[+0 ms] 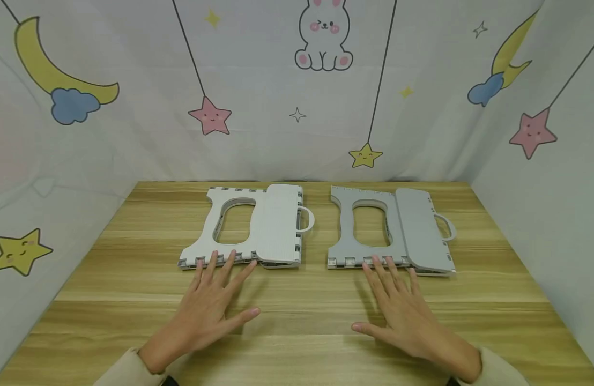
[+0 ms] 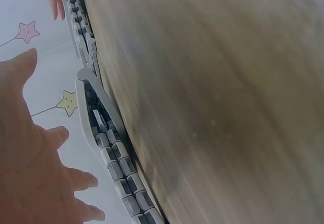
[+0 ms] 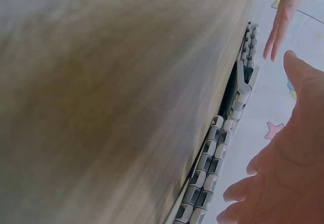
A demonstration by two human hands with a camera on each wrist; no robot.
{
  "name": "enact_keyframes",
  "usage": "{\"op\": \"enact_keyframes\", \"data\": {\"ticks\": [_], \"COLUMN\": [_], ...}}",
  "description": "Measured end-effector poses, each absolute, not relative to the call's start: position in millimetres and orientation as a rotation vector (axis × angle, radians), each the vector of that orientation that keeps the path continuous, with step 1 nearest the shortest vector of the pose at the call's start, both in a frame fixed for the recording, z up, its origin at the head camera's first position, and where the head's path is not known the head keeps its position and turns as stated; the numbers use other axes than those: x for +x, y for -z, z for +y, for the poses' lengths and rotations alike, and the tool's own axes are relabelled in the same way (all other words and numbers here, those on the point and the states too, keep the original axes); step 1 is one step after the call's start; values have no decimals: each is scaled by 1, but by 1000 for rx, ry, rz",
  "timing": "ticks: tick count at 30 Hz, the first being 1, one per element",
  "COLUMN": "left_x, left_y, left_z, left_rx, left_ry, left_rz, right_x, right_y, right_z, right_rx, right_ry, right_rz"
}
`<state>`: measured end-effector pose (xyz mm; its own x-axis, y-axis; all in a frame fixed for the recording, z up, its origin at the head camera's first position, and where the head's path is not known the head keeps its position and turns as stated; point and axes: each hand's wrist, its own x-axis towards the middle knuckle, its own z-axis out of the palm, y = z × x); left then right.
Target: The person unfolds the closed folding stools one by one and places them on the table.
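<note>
Two folded plastic step stools lie flat, side by side. The white folding stool [image 1: 279, 225] is at the left and the grey folding stool [image 1: 422, 230] at the right; both have a loop handle on the right side. My left hand [image 1: 206, 311] is spread with straight fingers at the white stool's near edge. Likewise, my right hand [image 1: 407, 316] has its fingers spread at the grey stool's near edge. Neither hand grips anything, and whether the fingertips touch the stools I cannot tell. Hinged stool edges [image 2: 124, 176] show close to the fingers in both wrist views.
Both stools rest on a wood-grain table [image 1: 297, 311]. A white curtain [image 1: 258, 69] printed with stars, moons and a rabbit hangs behind the table and along its sides.
</note>
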<state>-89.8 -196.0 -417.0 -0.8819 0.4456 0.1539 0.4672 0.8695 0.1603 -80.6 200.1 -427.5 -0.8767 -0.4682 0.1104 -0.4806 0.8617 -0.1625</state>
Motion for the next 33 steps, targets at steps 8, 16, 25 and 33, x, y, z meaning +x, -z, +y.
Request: {"op": "enact_keyframes", "data": {"ticks": [8,16,25,33], "left_x": [-90,-90,-91,-96], "left_y": [417,416,415,412], "left_z": [-195,-191,-182,-167], "left_rx": [-723,-734,-789,-877], "left_ry": [307,327,381,395], "left_rz": [-2940,-2939,-2922,-2894], "right_x": [-82,-82,-85,-88], "right_y": [426,422,419,414], "right_z": [202,208,217,228], "right_rx": [770,747,674,585], "right_ry": [-280,-293,-363,-451], "right_rz": [-2929,-2918,-2949,-2945]}}
